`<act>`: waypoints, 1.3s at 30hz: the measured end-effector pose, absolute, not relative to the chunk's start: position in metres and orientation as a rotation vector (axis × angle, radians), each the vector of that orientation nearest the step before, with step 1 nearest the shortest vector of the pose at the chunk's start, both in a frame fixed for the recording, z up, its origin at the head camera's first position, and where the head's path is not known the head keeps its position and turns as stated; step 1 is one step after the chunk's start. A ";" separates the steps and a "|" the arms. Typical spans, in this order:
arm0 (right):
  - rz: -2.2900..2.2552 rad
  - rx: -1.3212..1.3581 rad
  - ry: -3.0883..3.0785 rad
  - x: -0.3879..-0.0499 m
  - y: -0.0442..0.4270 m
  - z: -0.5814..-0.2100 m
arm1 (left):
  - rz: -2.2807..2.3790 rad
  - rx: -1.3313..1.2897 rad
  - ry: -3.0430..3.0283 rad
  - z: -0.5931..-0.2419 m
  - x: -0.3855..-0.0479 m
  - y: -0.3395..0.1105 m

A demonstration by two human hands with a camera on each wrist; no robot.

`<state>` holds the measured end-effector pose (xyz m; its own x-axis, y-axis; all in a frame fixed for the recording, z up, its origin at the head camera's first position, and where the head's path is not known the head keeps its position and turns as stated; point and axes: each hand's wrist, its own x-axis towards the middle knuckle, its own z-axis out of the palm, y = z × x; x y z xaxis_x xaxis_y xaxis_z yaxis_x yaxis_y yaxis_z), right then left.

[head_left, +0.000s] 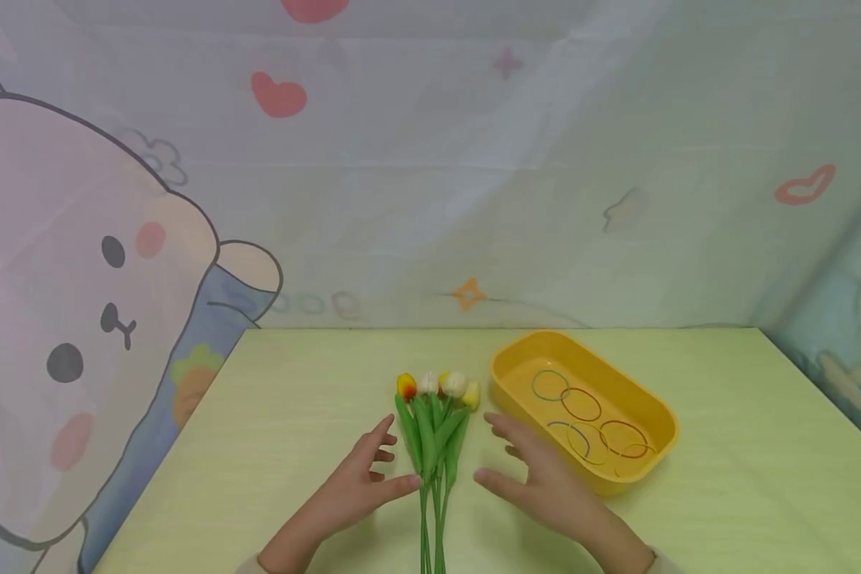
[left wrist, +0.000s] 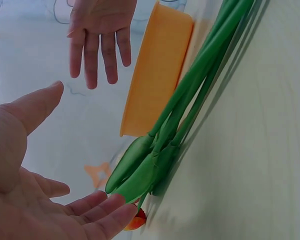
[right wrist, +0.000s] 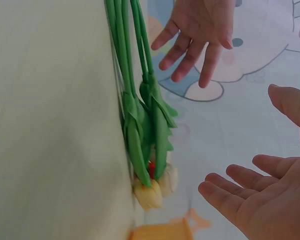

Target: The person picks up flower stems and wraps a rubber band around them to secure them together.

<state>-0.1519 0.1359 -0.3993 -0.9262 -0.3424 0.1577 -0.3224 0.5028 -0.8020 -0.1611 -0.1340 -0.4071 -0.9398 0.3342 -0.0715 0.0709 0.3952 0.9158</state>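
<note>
A bunch of artificial tulips [head_left: 438, 434] lies on the table, its orange, white and yellow blooms pointing away and its green stems toward the near edge. My left hand [head_left: 362, 478] hovers just left of the leaves, fingers spread and holding nothing. On the other side, my right hand [head_left: 538, 478] faces it with fingers extended, also holding nothing. The left wrist view shows the tulip stems [left wrist: 200, 75] beside the left hand [left wrist: 55, 190]. In the right wrist view, a pale yellow bloom [right wrist: 149, 195] lies near the right hand's fingers [right wrist: 225, 192].
A yellow plastic basin [head_left: 498, 375] stands to the right of the tulips, partly behind the right hand. Several thin colored rings, among them a red ring [head_left: 581, 391], lie inside it. A printed cloth backdrop [head_left: 430, 199] hangs behind the light green table [head_left: 294, 399].
</note>
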 end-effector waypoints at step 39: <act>-1.576 -0.428 2.283 -0.160 0.106 -0.442 | 1.602 0.329 2.204 -0.438 -0.163 -0.120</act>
